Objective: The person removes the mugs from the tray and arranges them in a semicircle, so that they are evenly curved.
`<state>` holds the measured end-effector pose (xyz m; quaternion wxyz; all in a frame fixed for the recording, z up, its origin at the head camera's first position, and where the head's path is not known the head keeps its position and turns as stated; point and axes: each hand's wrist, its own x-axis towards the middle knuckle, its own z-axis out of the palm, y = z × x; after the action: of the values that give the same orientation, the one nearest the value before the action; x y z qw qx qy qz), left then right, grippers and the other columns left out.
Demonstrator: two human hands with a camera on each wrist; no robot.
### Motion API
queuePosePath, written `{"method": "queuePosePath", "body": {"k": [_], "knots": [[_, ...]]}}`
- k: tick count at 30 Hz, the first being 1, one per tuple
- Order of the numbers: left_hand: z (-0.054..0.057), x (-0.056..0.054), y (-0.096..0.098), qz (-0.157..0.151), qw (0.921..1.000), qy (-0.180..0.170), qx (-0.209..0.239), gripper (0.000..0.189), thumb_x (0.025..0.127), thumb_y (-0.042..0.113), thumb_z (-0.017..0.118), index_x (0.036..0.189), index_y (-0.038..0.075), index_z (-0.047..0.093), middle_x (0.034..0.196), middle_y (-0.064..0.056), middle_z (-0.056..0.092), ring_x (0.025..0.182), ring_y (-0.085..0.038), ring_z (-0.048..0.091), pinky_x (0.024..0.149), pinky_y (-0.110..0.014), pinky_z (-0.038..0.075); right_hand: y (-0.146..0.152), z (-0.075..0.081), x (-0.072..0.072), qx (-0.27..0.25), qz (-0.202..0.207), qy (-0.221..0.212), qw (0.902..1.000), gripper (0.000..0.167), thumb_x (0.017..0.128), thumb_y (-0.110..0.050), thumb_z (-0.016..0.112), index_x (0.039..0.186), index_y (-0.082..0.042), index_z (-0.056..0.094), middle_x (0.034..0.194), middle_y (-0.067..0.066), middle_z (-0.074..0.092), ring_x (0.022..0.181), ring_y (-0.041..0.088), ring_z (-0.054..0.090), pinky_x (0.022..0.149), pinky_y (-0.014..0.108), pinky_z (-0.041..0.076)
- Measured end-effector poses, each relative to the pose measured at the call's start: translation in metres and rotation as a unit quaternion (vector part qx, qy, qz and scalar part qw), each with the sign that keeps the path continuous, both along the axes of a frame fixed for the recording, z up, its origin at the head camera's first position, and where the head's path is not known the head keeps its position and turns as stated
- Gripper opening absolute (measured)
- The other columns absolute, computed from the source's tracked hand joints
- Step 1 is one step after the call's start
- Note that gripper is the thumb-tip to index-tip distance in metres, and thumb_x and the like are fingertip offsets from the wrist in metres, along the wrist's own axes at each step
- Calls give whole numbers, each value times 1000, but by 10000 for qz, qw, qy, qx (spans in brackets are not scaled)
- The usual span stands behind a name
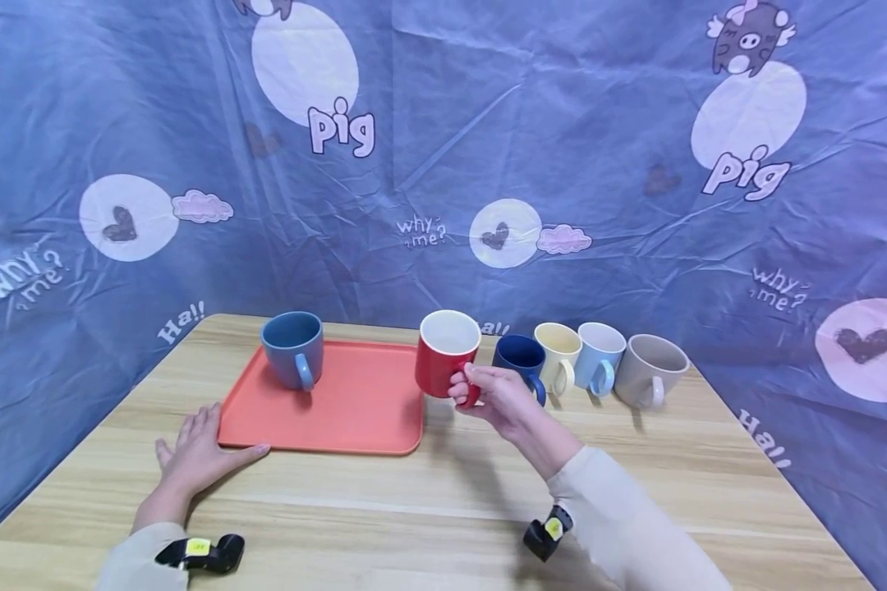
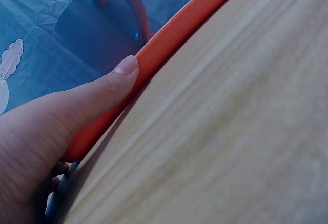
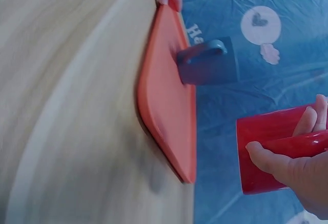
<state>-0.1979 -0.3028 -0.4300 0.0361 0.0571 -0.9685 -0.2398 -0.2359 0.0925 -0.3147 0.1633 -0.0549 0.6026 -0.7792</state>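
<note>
My right hand (image 1: 497, 396) grips the handle of a red mug (image 1: 438, 365) with a white inside. The mug is upright, raised over the right edge of a coral-red tray (image 1: 369, 402). In the right wrist view the thumb presses along the handle of the red mug (image 3: 256, 178). My left hand (image 1: 195, 451) lies spread at the tray's front left corner, its thumb along the front rim. The left wrist view shows that thumb touching the tray rim (image 2: 164, 42). A grey-blue mug (image 1: 284, 353) stands on the tray's left part, handle toward me.
Right of the tray stand a navy mug (image 1: 517, 355), a cream mug (image 1: 554, 349), a light blue mug (image 1: 595, 353) and a grey mug (image 1: 643, 373), roughly in a row. A blue printed cloth (image 1: 443, 164) hangs behind the wooden table (image 1: 384, 509).
</note>
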Motion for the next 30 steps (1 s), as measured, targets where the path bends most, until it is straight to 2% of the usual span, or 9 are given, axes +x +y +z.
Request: {"method": "queuePosePath", "body": {"k": [5,13,20,30], "knots": [[2,0,1,-19,10000,24,-15,117,62,68,56,132,-12,7,128,-40,10,117,-53,0,79,-67,-16,24,13,3,-111,9,54,9999,28,91,-8,41,74,-6,63,65,3,62,63,11,60,69,34,48],[2,0,0,-17,10000,33,-53,117,62,68,56,132,-12,7,128,-40,10,117,-52,0,79,-67,-16,59,30,11,-309,-64,129,9994,31,91,-8,41,73,-7,66,66,4,63,65,12,61,72,36,48],[3,1,-1,-21,10000,6,-54,116,63,67,56,132,-11,7,129,-39,9,117,-52,0,79,-67,-16,87,38,13,-419,-81,281,9987,33,93,-8,39,75,-6,66,67,5,63,67,13,60,72,36,48],[1,0,-1,-42,10000,43,-76,116,63,67,56,132,-12,8,128,-40,10,116,-53,1,78,-68,-16,129,45,18,-989,-38,324,9946,30,92,-8,39,79,-1,66,71,7,61,66,16,56,74,37,47]]}}
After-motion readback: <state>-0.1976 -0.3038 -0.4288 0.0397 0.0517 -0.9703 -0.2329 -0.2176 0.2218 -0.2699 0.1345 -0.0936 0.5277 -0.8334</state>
